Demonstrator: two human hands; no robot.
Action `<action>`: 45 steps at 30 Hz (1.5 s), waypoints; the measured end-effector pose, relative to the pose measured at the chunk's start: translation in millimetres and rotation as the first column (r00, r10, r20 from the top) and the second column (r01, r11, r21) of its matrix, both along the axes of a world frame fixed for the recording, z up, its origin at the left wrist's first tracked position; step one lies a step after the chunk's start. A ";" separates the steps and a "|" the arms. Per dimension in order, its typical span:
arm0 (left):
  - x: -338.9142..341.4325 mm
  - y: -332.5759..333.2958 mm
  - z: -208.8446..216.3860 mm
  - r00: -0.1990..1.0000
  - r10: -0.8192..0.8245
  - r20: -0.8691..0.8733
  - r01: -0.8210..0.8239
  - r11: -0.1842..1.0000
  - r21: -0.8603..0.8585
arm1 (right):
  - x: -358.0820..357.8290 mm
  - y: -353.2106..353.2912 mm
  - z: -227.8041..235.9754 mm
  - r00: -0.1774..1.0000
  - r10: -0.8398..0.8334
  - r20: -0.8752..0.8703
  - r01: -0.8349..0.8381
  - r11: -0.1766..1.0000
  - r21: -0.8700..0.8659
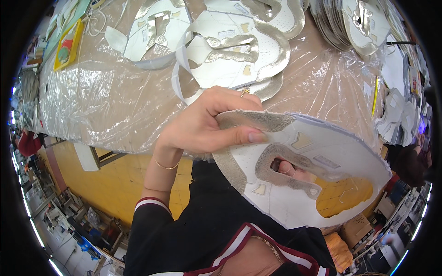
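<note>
White shoe upper (pixel 331 149) with gold-grey trim: held up, tilted, in front of your chest, near the table edge. Your left hand (pixel 216 122) pinches its upper-left edge, thumb on the near face. Your right hand (pixel 291 170) sits mostly behind it, fingers showing through the slot; grip cannot be told. Beyond: plastic-covered table (pixel 115 106), loose uppers (pixel 269 50), stacked uppers (pixel 331 23) far right, yellow tray (pixel 79 37) far left.
</note>
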State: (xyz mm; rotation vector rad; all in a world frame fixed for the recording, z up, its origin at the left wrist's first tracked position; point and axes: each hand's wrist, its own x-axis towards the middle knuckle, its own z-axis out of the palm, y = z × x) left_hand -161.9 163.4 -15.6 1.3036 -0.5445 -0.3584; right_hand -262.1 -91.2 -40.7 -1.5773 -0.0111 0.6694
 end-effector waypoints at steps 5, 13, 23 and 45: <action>-1.1 0.2 -0.9 1.000 -0.004 0.026 0.004 1.000 0.019 | 3.6 -6.8 8.7 0.991 0.066 -0.116 -0.059 0.996 0.065; -0.7 1.5 -0.9 0.999 -0.018 0.037 0.017 0.999 0.029 | 7.6 -7.8 13.7 0.991 0.060 -0.120 -0.047 0.993 0.109; -1.0 1.6 -2.6 1.000 -0.017 0.005 0.017 1.000 0.022 | 13.0 -3.6 18.0 0.987 0.061 -0.146 -0.039 0.988 0.150; 2.6 -0.6 -2.5 0.997 -0.074 -0.030 0.076 0.993 0.095 | 28.2 2.4 30.7 0.916 0.104 -0.387 0.067 0.913 0.403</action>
